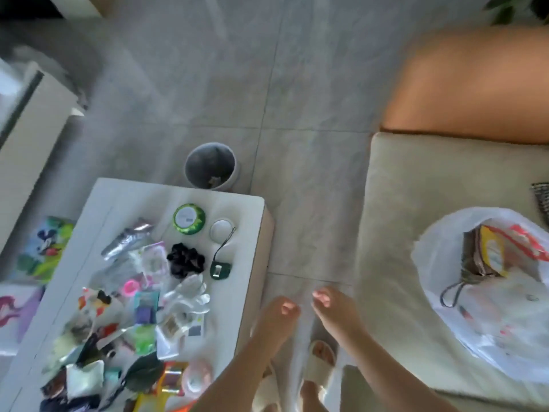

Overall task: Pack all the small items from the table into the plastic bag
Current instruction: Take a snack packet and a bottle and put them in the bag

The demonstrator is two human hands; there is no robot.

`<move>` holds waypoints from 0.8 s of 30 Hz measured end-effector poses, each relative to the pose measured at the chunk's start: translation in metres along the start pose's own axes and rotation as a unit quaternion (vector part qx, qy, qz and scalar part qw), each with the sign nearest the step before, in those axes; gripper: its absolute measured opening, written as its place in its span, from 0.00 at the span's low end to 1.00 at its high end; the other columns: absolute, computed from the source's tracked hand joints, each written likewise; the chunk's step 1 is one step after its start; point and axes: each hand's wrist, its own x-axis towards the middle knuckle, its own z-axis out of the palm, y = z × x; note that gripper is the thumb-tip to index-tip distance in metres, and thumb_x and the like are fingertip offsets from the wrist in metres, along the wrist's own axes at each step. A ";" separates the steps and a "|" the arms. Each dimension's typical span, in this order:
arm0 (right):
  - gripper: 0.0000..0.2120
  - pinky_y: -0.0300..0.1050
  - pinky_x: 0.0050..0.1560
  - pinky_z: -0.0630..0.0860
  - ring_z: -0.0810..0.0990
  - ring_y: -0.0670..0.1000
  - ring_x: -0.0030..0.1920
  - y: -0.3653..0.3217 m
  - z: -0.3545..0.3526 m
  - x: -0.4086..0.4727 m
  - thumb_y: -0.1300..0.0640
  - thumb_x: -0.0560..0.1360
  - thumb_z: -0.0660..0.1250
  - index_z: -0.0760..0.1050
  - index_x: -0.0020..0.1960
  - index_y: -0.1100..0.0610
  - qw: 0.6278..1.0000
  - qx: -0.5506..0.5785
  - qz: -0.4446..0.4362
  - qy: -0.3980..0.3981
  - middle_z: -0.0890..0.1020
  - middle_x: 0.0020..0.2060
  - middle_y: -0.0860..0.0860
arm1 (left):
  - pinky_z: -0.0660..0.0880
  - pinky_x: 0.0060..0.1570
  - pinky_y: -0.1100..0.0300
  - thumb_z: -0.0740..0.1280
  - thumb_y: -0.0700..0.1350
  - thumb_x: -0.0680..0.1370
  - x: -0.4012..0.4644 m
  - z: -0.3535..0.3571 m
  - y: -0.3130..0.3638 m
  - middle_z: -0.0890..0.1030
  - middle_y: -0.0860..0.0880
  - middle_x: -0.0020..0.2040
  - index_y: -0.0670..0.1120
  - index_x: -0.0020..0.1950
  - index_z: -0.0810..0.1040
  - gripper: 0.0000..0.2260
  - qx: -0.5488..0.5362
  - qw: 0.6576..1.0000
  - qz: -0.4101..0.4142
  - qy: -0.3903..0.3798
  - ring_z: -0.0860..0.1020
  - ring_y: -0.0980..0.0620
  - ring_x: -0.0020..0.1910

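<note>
1. I see the plastic bag at right on the cushion, already holding packets; printing blurred.
2. Small items crowd the table, lower left.
3. My left hand and right hand, bottom centre, hang relaxed, holding nothing.

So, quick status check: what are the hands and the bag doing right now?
Left hand and right hand both empty, fingers relaxed, between table and sofa. Plastic bag open on sofa, partly filled. Small items still piled on table. Nothing in the way.
</note>
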 end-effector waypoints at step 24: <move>0.14 0.40 0.40 0.70 0.81 0.50 0.46 -0.106 0.349 -0.172 0.47 0.77 0.60 0.78 0.50 0.57 0.887 -0.322 -0.232 -0.235 0.83 0.44 0.51 | 0.75 0.55 0.56 0.61 0.53 0.77 -0.172 -0.094 -0.407 0.80 0.48 0.56 0.51 0.57 0.78 0.13 -0.179 0.949 -0.217 0.144 0.78 0.48 0.56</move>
